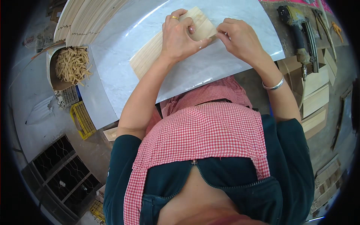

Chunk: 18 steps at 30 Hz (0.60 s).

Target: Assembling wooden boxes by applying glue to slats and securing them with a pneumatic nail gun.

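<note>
- Tabletop (123, 52): pale marbled sheet, veneer (157, 48) lying flat on it near the far edge.
- Stack of strips (86, 18) at far left; bin of rubber bands (72, 65) just below it.
- Nail gun (300, 30) off the right side, wood offcuts (315, 90) beside it.
- Left hand (180, 37): palm down on the veneer, fingers curled, pinching its right end.
- Right hand (240, 37): fingers narrow, gripping the same end opposite the left; thumbs nearly touching.
- Left hand hides the veneer's middle.
</note>
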{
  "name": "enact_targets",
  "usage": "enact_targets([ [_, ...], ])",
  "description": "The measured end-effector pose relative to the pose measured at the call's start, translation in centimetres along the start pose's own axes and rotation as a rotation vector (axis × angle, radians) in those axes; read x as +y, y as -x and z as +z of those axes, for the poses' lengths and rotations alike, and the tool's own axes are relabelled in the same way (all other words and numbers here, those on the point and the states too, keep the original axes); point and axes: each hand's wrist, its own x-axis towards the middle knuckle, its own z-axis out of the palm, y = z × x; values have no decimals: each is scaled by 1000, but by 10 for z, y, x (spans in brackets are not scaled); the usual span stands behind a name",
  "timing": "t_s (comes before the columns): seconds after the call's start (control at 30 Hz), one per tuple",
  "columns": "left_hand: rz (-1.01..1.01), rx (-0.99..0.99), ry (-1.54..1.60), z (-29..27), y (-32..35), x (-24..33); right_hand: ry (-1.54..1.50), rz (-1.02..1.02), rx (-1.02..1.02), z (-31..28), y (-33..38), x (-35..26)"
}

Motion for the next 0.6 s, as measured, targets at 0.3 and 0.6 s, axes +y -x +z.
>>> enact_targets([
  [0.3,43,4,-67,-1,5,-2,51,-180,-1,7,-1,10],
  [0.6,97,10,-106,-3,-2,10,-23,-212,50,2,8,18],
])
